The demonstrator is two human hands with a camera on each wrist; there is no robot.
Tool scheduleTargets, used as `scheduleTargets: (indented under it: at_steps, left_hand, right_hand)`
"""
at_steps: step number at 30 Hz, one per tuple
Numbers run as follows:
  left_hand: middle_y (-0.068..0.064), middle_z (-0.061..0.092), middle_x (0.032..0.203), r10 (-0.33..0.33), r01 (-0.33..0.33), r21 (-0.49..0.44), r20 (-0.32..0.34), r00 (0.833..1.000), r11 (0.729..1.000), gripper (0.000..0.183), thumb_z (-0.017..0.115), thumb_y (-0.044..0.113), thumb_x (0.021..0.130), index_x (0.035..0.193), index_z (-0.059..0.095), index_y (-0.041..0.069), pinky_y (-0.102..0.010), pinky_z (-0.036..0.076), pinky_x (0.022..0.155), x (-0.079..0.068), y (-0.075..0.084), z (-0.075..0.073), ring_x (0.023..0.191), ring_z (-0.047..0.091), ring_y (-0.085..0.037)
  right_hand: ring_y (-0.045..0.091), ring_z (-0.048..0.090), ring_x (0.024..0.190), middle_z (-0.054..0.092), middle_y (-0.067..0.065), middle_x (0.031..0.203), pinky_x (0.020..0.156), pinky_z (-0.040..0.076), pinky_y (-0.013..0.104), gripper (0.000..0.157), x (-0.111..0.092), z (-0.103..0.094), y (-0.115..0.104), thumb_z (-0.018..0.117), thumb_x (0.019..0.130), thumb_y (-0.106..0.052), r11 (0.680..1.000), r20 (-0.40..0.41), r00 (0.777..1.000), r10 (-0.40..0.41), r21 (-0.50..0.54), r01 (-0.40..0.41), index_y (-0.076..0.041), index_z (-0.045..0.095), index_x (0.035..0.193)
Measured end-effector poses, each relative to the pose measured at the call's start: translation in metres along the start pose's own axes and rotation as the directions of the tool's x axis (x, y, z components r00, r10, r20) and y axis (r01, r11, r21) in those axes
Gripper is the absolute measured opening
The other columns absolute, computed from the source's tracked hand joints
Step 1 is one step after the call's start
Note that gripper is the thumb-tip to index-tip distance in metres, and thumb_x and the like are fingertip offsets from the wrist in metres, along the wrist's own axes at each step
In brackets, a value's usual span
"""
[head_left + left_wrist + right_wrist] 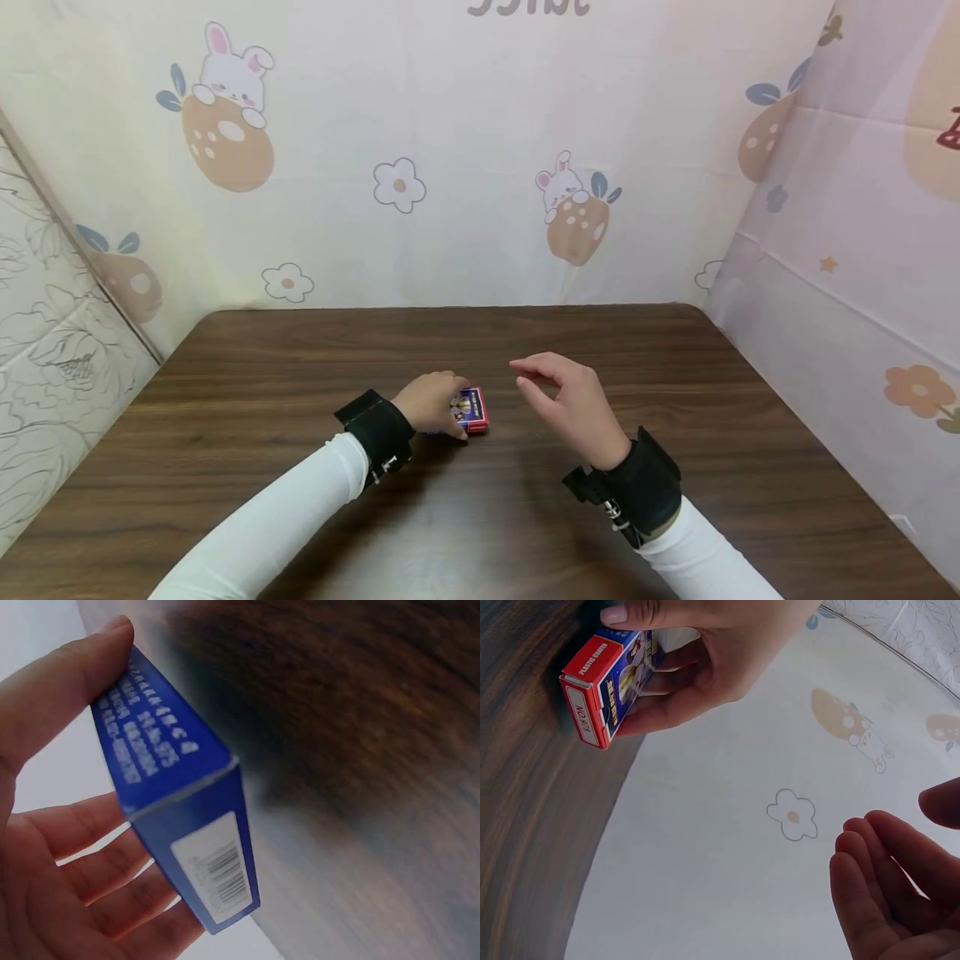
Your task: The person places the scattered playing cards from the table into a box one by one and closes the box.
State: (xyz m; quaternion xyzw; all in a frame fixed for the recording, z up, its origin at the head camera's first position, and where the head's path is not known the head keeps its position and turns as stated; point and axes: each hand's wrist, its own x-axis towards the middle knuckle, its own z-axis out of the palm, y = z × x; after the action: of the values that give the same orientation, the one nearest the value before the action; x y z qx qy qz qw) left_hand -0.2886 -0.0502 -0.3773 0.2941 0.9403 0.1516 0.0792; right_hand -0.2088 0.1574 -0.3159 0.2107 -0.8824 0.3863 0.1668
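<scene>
My left hand (435, 402) holds a small card box (472, 411), thumb on one narrow side and fingers on the opposite side. Its blue end with a white barcode label shows in the left wrist view, where the box (176, 780) fills the middle. From the right wrist view, the red end of the box (589, 690) reads "PLASTIC COATED" and "NO.975". Whether it touches the table I cannot tell. To the right of the box, my right hand (577, 408) hovers with loosely bent fingers and holds nothing.
A dark brown wooden table (300, 350) spreads beneath both hands. Behind it hangs a pale cloth (472, 100) printed with rabbits and flowers, and similar cloth (847, 317) runs along the right side. Black straps (645, 487) with cameras sit on both wrists.
</scene>
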Motion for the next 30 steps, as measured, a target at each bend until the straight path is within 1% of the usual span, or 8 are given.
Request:
scheduleTargets:
  at_steps: [5, 9, 15, 21, 24, 27, 30]
  left_hand:
    - [-0.010, 0.061, 0.115, -0.003, 0.004, -0.016, 0.046, 0.999, 1.000, 0.077, 0.087, 0.031, 0.064, 0.128, 0.055, 0.005, -0.038, 0.044, 0.094, 0.0013, -0.0001, 0.0033, 0.105, 0.057, -0.024]
    - [-0.010, 0.061, 0.116, -0.013, 0.014, -0.021, 0.072, 0.997, 1.000, 0.076, 0.088, 0.030, 0.063, 0.127, 0.055, 0.005, -0.039, 0.043, 0.095, 0.0003, 0.0011, 0.0044, 0.106, 0.056, -0.025]
    - [-0.010, 0.060, 0.117, -0.021, 0.022, -0.023, 0.059, 0.998, 0.999, 0.076, 0.088, 0.029, 0.063, 0.127, 0.054, 0.007, -0.039, 0.042, 0.096, 0.0004, 0.0013, 0.0064, 0.106, 0.056, -0.024]
    - [-0.009, 0.060, 0.116, 0.001, 0.000, -0.021, 0.054, 0.999, 1.000, 0.075, 0.088, 0.028, 0.063, 0.127, 0.054, 0.007, -0.039, 0.043, 0.094, -0.0008, 0.0017, 0.0066, 0.103, 0.057, -0.024]
    - [-0.008, 0.060, 0.114, 0.002, 0.000, -0.022, 0.055, 0.998, 1.000, 0.074, 0.088, 0.027, 0.064, 0.126, 0.055, 0.008, -0.039, 0.044, 0.093, -0.0015, 0.0024, 0.0059, 0.100, 0.057, -0.023]
    - [-0.008, 0.060, 0.112, -0.005, 0.006, -0.030, 0.057, 0.998, 1.000, 0.073, 0.088, 0.027, 0.064, 0.126, 0.055, 0.008, -0.039, 0.044, 0.092, -0.0016, 0.0032, 0.0054, 0.099, 0.056, -0.022]
    - [-0.009, 0.059, 0.113, -0.009, 0.012, -0.047, 0.055, 0.998, 0.999, 0.074, 0.088, 0.027, 0.064, 0.126, 0.054, 0.007, -0.040, 0.044, 0.092, -0.0022, 0.0034, 0.0052, 0.099, 0.056, -0.023]
  right_hand:
    - [0.012, 0.061, 0.091, 0.067, 0.003, 0.105, 0.074, 0.052, 0.028, 0.022, -0.0009, 0.0005, 0.0005, 0.064, 0.088, -0.008, 1.000, 0.007, 1.000, 0.007, 0.017, -0.007, -0.008, 0.069, 0.110]
    - [0.012, 0.061, 0.091, 0.067, 0.003, 0.105, 0.076, 0.052, 0.030, 0.022, -0.0010, 0.0016, -0.0003, 0.064, 0.088, -0.009, 1.000, 0.011, 1.000, 0.003, 0.031, -0.003, -0.008, 0.069, 0.110]
    - [0.012, 0.061, 0.091, 0.067, 0.005, 0.105, 0.077, 0.052, 0.030, 0.022, -0.0007, 0.0030, -0.0018, 0.064, 0.088, -0.008, 0.999, 0.012, 1.000, -0.014, 0.044, 0.013, -0.008, 0.069, 0.110]
    - [0.012, 0.062, 0.090, 0.067, 0.004, 0.104, 0.078, 0.053, 0.030, 0.022, -0.0012, 0.0045, -0.0031, 0.065, 0.088, -0.006, 0.998, 0.015, 1.000, -0.021, 0.054, 0.021, -0.007, 0.069, 0.109]
    - [0.012, 0.062, 0.090, 0.067, 0.003, 0.103, 0.077, 0.053, 0.032, 0.022, -0.0016, 0.0055, -0.0031, 0.065, 0.087, -0.006, 0.998, 0.021, 0.999, -0.025, 0.061, 0.024, -0.007, 0.069, 0.109]
    - [0.012, 0.062, 0.090, 0.067, 0.003, 0.104, 0.077, 0.053, 0.033, 0.022, -0.0024, 0.0069, -0.0026, 0.065, 0.087, -0.006, 0.997, 0.044, 0.999, -0.031, 0.066, 0.028, -0.007, 0.069, 0.109]
    - [0.016, 0.062, 0.093, 0.067, 0.005, 0.105, 0.078, 0.053, 0.033, 0.023, -0.0031, 0.0096, -0.0003, 0.066, 0.087, -0.007, 0.997, 0.095, 0.994, -0.059, 0.062, 0.053, -0.007, 0.069, 0.110]
